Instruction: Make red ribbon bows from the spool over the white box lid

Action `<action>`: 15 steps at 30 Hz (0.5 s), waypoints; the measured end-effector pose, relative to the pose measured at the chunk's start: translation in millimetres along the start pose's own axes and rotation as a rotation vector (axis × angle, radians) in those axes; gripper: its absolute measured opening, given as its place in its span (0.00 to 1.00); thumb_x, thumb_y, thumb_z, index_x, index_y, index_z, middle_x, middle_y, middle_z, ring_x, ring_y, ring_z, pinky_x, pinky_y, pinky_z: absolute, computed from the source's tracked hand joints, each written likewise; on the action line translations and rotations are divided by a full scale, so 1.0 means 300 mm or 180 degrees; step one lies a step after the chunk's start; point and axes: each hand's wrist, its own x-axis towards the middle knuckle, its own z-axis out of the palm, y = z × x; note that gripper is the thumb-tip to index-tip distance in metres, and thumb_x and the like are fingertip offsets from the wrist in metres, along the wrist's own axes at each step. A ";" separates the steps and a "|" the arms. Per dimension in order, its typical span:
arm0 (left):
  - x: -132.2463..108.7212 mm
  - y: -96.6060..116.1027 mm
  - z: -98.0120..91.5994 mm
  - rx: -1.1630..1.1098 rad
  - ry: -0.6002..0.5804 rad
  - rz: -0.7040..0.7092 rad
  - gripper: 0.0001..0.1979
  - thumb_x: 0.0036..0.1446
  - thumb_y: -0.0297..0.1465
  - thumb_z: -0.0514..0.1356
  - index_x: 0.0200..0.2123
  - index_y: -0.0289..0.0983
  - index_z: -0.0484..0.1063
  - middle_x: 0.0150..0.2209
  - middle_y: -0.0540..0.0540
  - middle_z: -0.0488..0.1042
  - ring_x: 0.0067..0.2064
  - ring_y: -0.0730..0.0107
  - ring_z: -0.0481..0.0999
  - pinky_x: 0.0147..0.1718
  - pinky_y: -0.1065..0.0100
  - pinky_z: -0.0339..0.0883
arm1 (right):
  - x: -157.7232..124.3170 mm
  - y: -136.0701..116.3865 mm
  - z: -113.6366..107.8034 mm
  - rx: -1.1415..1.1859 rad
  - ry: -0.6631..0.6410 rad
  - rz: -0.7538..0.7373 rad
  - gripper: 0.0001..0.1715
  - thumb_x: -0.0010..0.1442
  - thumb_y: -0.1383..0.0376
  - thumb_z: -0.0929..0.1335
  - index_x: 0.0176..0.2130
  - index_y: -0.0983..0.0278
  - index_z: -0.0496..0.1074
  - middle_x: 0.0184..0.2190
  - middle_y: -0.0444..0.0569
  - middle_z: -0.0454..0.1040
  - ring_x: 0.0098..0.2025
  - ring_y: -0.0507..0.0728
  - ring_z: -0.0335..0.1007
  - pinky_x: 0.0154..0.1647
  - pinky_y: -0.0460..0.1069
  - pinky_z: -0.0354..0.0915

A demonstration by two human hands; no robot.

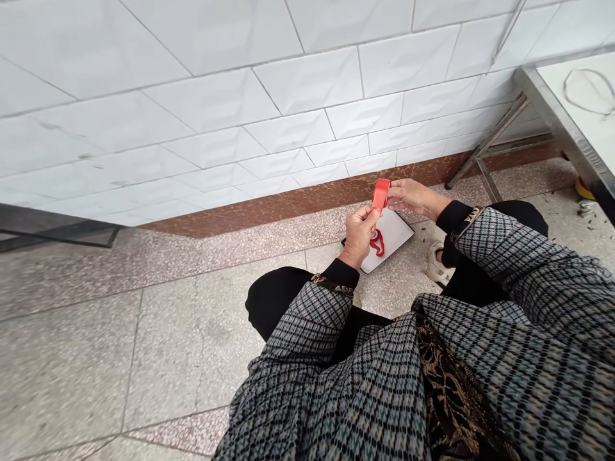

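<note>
Between my two hands is a red roll of tape (381,192), raised above the floor in front of my knees. My left hand (360,232) pinches its lower edge between thumb and fingers. From the other side, my right hand (408,194) grips the roll with its fingertips. Below them a white flat panel with a dark rim (394,238) lies on the floor. On that panel rests a red tape dispenser (377,244), partly covered by my left hand.
A white tiled wall (312,83) with a brown skirting strip (240,213) stands ahead. To the right is a metal-framed table (567,118) with a looped wire (589,89) on top. Small dark scraps litter the speckled floor (96,358). A dark-framed object (57,234) is at left.
</note>
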 end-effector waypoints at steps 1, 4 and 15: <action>0.001 0.001 0.001 0.0020 0.0034 -0.0042 0.22 0.59 0.47 0.74 0.28 0.39 0.71 0.17 0.59 0.58 0.19 0.80 0.50 0.20 0.73 0.43 | 0.002 0.002 -0.002 -0.0039 -0.0034 -0.0012 0.08 0.60 0.73 0.78 0.31 0.63 0.81 0.29 0.47 0.84 0.31 0.53 0.78 0.38 0.46 0.74; 0.003 0.005 0.007 0.0062 0.0152 -0.0121 0.21 0.60 0.44 0.74 0.28 0.39 0.69 0.17 0.59 0.58 0.19 0.81 0.50 0.20 0.73 0.42 | 0.010 0.010 -0.009 -0.0140 -0.0128 -0.0027 0.06 0.60 0.71 0.79 0.32 0.63 0.81 0.30 0.49 0.84 0.31 0.54 0.78 0.38 0.47 0.76; -0.006 0.018 0.021 -0.0074 0.0030 -0.0503 0.21 0.59 0.43 0.76 0.29 0.39 0.69 0.16 0.61 0.57 0.18 0.82 0.49 0.19 0.73 0.41 | 0.005 0.018 0.001 0.0240 -0.0154 0.0291 0.08 0.62 0.76 0.75 0.34 0.64 0.83 0.29 0.48 0.85 0.31 0.52 0.77 0.35 0.44 0.75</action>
